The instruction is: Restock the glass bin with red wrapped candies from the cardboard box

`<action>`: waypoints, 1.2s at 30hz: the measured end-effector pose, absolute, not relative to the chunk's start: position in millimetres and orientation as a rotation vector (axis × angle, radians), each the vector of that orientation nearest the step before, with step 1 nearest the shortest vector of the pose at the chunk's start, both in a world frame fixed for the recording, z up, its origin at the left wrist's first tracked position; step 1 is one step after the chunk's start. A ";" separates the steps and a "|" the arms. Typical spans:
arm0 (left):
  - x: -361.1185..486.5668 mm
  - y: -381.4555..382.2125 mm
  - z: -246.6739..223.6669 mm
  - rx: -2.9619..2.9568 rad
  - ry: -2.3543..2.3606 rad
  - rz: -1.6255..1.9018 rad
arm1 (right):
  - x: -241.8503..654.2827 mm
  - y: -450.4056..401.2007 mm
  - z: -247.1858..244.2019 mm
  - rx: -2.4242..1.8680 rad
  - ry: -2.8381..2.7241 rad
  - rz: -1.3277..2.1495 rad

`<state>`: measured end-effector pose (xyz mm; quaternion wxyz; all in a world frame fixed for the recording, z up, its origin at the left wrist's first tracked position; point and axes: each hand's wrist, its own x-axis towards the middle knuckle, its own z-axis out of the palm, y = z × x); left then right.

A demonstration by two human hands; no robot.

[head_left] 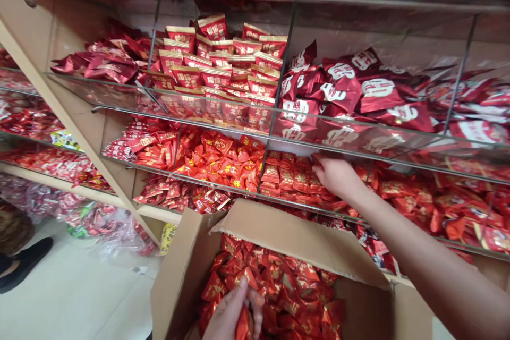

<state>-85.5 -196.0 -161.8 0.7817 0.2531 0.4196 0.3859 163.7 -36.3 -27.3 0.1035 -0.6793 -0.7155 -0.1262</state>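
Note:
An open cardboard box (287, 228) holds many red foil candy packets (292, 300) with gold print. Low in the box, my left hand (235, 308) has its fingers curled round red candy packets. My right hand (337, 174) reaches into a lower shelf compartment, over neat rows of small red packets (292, 178). Its fingers are bent downward at these rows, and their tips are partly hidden, so what they grip is unclear.
Glass shelves with clear front panels (223, 127) and dividers hold more red packets, including gold-edged ones (215, 77) and dark red ones (342, 85). A wooden upright (79, 111) stands at left. A person's black shoe (26, 265) is on the tiled floor.

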 end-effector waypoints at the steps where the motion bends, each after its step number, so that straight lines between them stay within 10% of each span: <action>1: -86.8 -193.2 -152.6 0.510 0.821 0.849 | 153.2 -59.7 -25.4 -1.930 -2.108 -0.352; 6: -80.0 -187.1 -96.5 0.505 0.517 0.968 | 86.5 -180.6 -40.1 -1.397 -2.023 0.570; 14: -59.4 -172.1 -79.5 1.015 0.726 1.048 | 71.6 -186.8 -77.7 -1.187 -1.313 1.084; 36: -59.1 -170.7 -101.2 0.850 0.816 1.138 | 76.5 -194.2 -109.0 -1.203 -0.975 1.122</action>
